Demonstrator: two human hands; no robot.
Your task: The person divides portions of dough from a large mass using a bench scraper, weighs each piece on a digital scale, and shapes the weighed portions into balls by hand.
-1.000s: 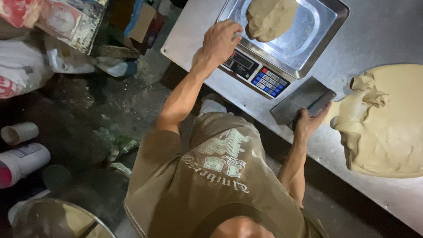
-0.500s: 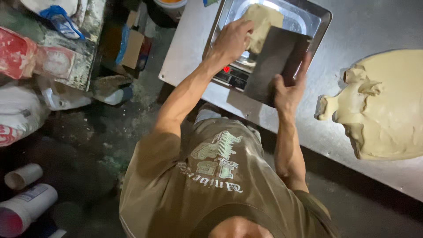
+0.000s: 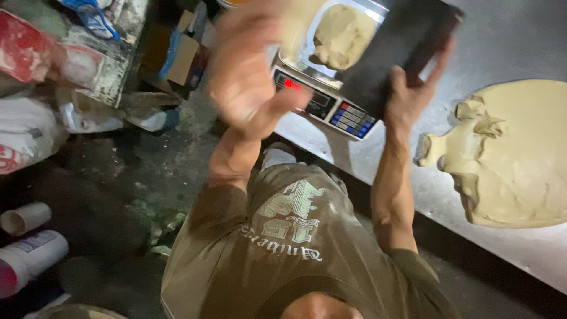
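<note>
While you stand at the worktop (image 3: 520, 35), your two hands are up in front of you and well apart. Your left hand (image 3: 248, 77) is at about 11 o'clock. It is blurry, but it looks open, with the fingers spread and nothing in it. Your right hand (image 3: 413, 94) is at about 1 o'clock and is clamped on a dark flat scraper (image 3: 396, 47). The thumb is on one face and the fingers wrap the far edge.

The scraper's long side runs from about 7 o'clock up to 1 o'clock. It is tilted and covers the right part of the scale (image 3: 331, 106).

A small dough lump (image 3: 342, 38) sits in the scale's shiny tray, at 12 o'clock, between your two hands. The scraper is just beside it, on its 3 o'clock side, so your right hand is the nearer one. I cannot tell if the scraper touches the lump.

The big dough (image 3: 514, 153) lies flat on the worktop at about 3 o'clock from your right hand, apart from the scale. A torn bit sticks out of it toward 9 o'clock.

Down on the floor at 9 o'clock are bags (image 3: 29, 136) and a box (image 3: 177, 59).
</note>
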